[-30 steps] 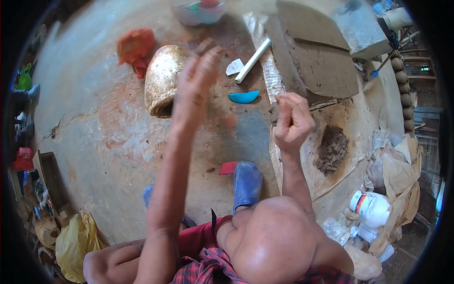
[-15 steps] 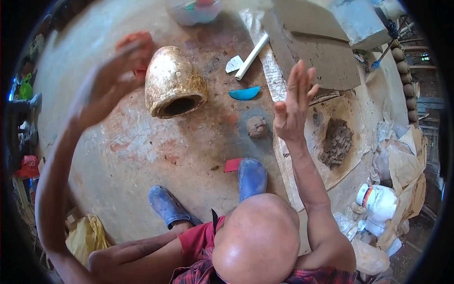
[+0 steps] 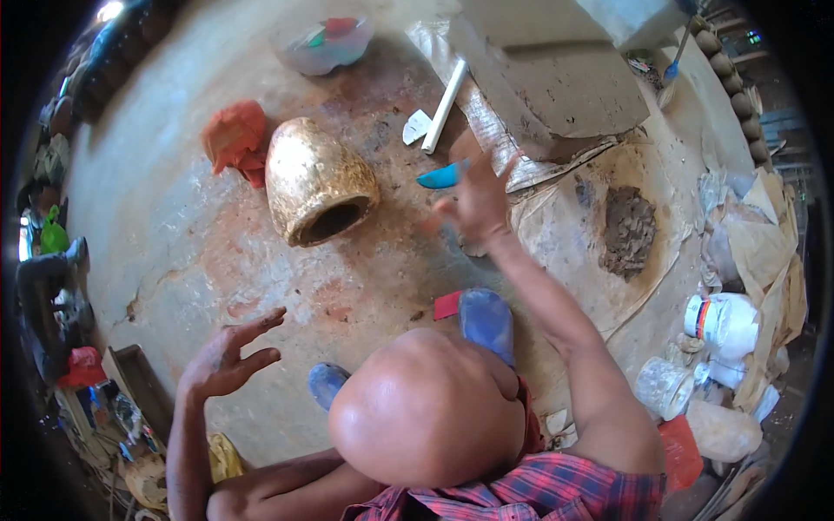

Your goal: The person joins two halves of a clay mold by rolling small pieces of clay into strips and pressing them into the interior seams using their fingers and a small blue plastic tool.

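My left hand point(image 3: 233, 354) is in the air over the floor on the left, empty, its thumb and fingers apart. My right hand point(image 3: 479, 198) is blurred by motion, fingers spread, with nothing seen in it. It passes in front of a teal crescent-shaped scraper point(image 3: 437, 177) and hides most of a grey clay lump point(image 3: 473, 249). In front of me, a hollow dome-shaped vessel point(image 3: 317, 178), mottled gold and brown, lies tilted with its dark opening toward me. An orange-red plastic bag point(image 3: 234, 137) lies against its far left side.
A white tube point(image 3: 445, 106) and a white shard point(image 3: 416, 127) lie beyond the scraper. Wet clay point(image 3: 629, 233) sits on a sheet at the right. Further back are a cardboard piece point(image 3: 573, 91) and a clear bowl point(image 3: 323, 54). White tubs point(image 3: 723, 323) stand at the right.
My left hand has left the space beside the vessel and orange-red bag and come back toward me. My right hand has swung leftward over the scraper and clay lump. The view has shifted slightly.
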The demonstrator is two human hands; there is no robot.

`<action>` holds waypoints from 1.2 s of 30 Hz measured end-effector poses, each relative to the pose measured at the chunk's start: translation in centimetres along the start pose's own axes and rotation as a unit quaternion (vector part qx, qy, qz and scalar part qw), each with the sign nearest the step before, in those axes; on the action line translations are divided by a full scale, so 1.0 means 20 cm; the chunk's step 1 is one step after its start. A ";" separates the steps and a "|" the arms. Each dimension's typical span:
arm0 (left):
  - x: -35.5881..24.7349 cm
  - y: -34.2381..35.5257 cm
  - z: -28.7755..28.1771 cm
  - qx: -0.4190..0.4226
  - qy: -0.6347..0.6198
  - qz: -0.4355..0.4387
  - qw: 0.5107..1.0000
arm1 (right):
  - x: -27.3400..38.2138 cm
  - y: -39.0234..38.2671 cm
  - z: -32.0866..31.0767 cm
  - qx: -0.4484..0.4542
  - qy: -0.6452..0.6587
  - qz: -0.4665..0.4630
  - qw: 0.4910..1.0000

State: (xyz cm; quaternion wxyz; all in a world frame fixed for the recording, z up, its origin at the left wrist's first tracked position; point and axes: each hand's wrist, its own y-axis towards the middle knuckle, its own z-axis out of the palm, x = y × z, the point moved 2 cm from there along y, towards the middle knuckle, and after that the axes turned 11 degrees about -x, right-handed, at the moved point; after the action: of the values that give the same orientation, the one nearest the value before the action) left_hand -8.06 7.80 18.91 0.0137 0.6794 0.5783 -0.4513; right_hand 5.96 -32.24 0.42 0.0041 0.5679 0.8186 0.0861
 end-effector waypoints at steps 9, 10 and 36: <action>0.08 -0.08 -0.05 0.002 -0.048 -0.069 0.996 | 0.04 0.31 -0.28 -0.355 0.141 0.025 0.924; 0.11 -0.10 -0.04 0.004 -0.081 -0.088 0.993 | 0.02 0.32 -0.33 -0.382 0.116 0.032 0.916; 0.32 -0.14 0.07 -0.041 -0.307 -0.179 0.934 | -0.14 -0.11 0.39 -0.121 -0.013 0.163 0.979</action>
State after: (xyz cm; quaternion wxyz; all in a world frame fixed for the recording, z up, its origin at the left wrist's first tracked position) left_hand -11.65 12.92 15.35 0.1378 0.3917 0.6761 -0.6087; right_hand 5.75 -34.50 -7.85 0.0693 0.6903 0.6983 0.1763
